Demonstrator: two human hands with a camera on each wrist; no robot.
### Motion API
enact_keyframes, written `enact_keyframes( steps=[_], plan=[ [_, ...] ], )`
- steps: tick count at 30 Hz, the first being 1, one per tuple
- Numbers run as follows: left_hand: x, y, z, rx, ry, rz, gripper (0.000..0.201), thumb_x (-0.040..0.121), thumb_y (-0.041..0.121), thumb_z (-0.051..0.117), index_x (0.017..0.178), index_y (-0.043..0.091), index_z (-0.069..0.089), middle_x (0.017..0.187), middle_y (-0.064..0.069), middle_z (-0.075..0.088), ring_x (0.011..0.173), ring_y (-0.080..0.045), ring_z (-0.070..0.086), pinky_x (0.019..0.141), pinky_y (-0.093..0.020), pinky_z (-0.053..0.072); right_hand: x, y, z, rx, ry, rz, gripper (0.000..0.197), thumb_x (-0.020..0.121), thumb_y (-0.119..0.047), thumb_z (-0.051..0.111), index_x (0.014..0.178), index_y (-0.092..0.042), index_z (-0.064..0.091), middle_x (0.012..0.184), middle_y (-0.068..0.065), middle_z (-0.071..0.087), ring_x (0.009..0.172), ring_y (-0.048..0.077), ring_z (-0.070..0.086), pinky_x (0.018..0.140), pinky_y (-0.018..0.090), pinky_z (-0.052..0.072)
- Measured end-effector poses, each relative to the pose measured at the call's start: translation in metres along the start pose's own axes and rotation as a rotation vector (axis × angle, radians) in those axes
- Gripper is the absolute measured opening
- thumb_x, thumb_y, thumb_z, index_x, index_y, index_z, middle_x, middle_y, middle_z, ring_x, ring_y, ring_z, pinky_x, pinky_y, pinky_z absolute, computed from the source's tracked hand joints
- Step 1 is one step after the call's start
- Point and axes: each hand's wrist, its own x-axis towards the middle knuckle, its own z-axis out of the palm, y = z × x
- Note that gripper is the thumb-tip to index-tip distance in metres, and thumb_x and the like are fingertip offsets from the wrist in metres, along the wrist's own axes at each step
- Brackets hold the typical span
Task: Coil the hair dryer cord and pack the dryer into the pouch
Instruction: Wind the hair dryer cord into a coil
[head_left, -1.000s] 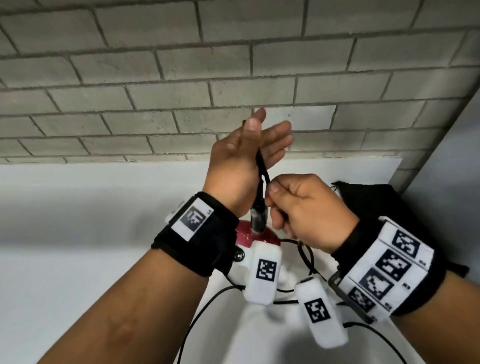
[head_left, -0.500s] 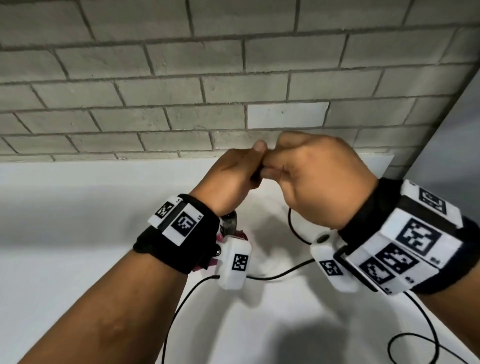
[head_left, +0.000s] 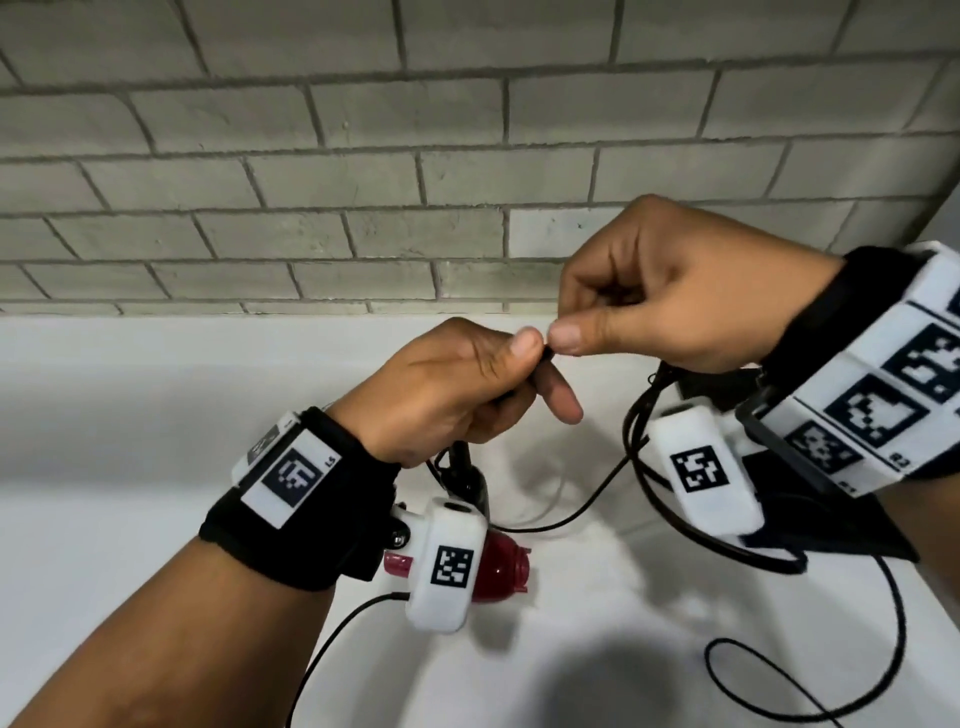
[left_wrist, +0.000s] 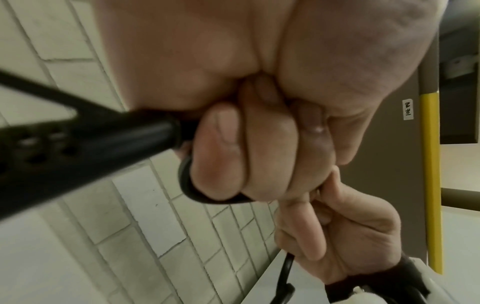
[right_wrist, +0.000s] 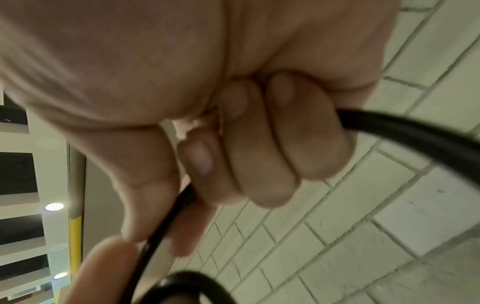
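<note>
Pinching the black cord (head_left: 540, 358) between them, the left hand (head_left: 447, 389) and right hand (head_left: 670, 291) each grip it above the red hair dryer (head_left: 501, 569) on the white worktop (head_left: 130, 467).

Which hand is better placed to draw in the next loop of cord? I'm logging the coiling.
Probably the right hand: it pinches the cord leading to the slack, while the left hand grips the gathered cord.

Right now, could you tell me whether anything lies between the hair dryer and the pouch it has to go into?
Nothing solid blocks the way. The red hair dryer lies on the white table; the black pouch lies to its right, largely hidden by the right hand. Only loose cord trails between them.
</note>
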Motion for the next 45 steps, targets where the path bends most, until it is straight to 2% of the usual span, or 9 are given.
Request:
enact_keyframes(
  steps=[3, 9, 14, 18, 22, 29, 34, 41, 45],
  plan=[
    [-0.003, -0.002, 0.003, 0.025, -0.016, -0.014, 0.050, 0.094, 0.037, 0.049, 0.091, -0.008, 0.070, 0.049, -0.016, 0.030, 0.044, -0.015, 0.023, 0.044, -0.021, 0.022, -0.003, 0.002, -0.002, 0.015, -0.082, -0.020, 0.033, 0.078, -0.052, 0.060, 0.067, -0.021, 0.068, 0.059, 0.017, 0.059, 0.058, 0.038, 0.051, 0.058, 0.050, 0.047],
    [0.002, 0.008, 0.015, -0.165, 0.009, 0.002, 0.049, 0.091, 0.034, 0.045, 0.092, -0.008, 0.071, 0.043, 0.002, 0.028, 0.044, -0.015, 0.018, 0.046, -0.031, 0.012, -0.002, 0.015, 0.022, 0.577, -0.061, 0.080, 0.044, 0.086, -0.034, 0.051, 0.047, -0.017, 0.043, 0.053, 0.015, 0.035, 0.047, 0.020, 0.020, 0.044, 0.029, 0.018],
    [0.002, 0.004, 0.015, -0.332, 0.036, -0.022, 0.048, 0.091, 0.031, 0.044, 0.098, -0.008, 0.070, 0.044, 0.005, 0.024, 0.040, -0.008, 0.019, 0.044, -0.025, 0.012, -0.007, 0.024, 0.039, 0.645, 0.140, 0.070, 0.029, 0.087, -0.035, 0.053, 0.069, -0.012, 0.051, 0.054, 0.010, 0.043, 0.041, 0.010, 0.029, 0.039, 0.016, 0.024],
    [0.004, 0.004, 0.021, -0.447, -0.064, -0.017, 0.052, 0.091, 0.036, 0.049, 0.111, -0.009, 0.065, 0.046, 0.004, 0.018, 0.040, -0.009, 0.015, 0.043, -0.029, 0.010, -0.008, 0.025, 0.046, 0.757, 0.194, 0.071, 0.037, 0.086, -0.033, 0.054, 0.068, -0.001, 0.053, 0.045, -0.005, 0.038, 0.049, 0.017, 0.021, 0.051, 0.037, 0.014],
    [0.006, 0.004, 0.023, -0.524, -0.068, -0.031, 0.055, 0.088, 0.040, 0.051, 0.119, -0.005, 0.061, 0.047, 0.005, 0.018, 0.041, -0.009, 0.014, 0.043, -0.029, 0.010, -0.009, 0.025, 0.045, 0.907, 0.273, 0.093, 0.028, 0.087, -0.026, 0.056, 0.068, -0.008, 0.046, 0.045, -0.004, 0.031, 0.044, 0.011, 0.017, 0.045, 0.030, 0.009],
    [0.001, 0.005, 0.014, -0.482, -0.081, -0.039, 0.048, 0.085, 0.043, 0.055, 0.107, 0.005, 0.072, 0.045, 0.006, 0.016, 0.040, -0.010, 0.012, 0.043, -0.029, 0.009, -0.028, 0.034, 0.031, 0.724, 0.202, -0.003, 0.017, 0.082, -0.017, 0.071, 0.067, -0.013, 0.066, 0.051, -0.002, 0.057, 0.039, 0.013, 0.041, 0.041, 0.024, 0.033],
    [-0.003, 0.010, -0.005, -0.516, -0.035, -0.012, 0.047, 0.083, 0.043, 0.057, 0.107, 0.007, 0.073, 0.043, 0.006, 0.016, 0.038, -0.012, 0.009, 0.042, -0.031, 0.006, -0.036, 0.046, 0.038, 0.573, 0.189, 0.069, 0.018, 0.089, 0.000, 0.063, 0.084, -0.011, 0.076, 0.073, 0.007, 0.074, 0.066, 0.025, 0.069, 0.064, 0.029, 0.055],
    [0.000, 0.015, -0.010, -0.499, -0.022, -0.019, 0.047, 0.082, 0.043, 0.058, 0.107, 0.006, 0.073, 0.044, 0.006, 0.017, 0.038, -0.012, 0.009, 0.042, -0.031, 0.007, -0.028, 0.043, 0.053, -0.158, -0.068, 0.135, 0.006, 0.089, -0.030, 0.060, 0.088, -0.033, 0.065, 0.099, -0.017, 0.070, 0.101, 0.009, 0.062, 0.100, 0.044, 0.044],
    [0.002, 0.011, -0.005, -0.566, -0.047, -0.040, 0.047, 0.084, 0.042, 0.055, 0.109, 0.006, 0.072, 0.044, 0.006, 0.016, 0.038, -0.011, 0.009, 0.042, -0.031, 0.006, -0.018, 0.035, 0.052, -0.379, 0.099, 0.235, 0.014, 0.086, -0.013, 0.060, 0.089, -0.027, 0.061, 0.112, -0.010, 0.064, 0.113, 0.018, 0.054, 0.110, 0.044, 0.031]
  ],
)
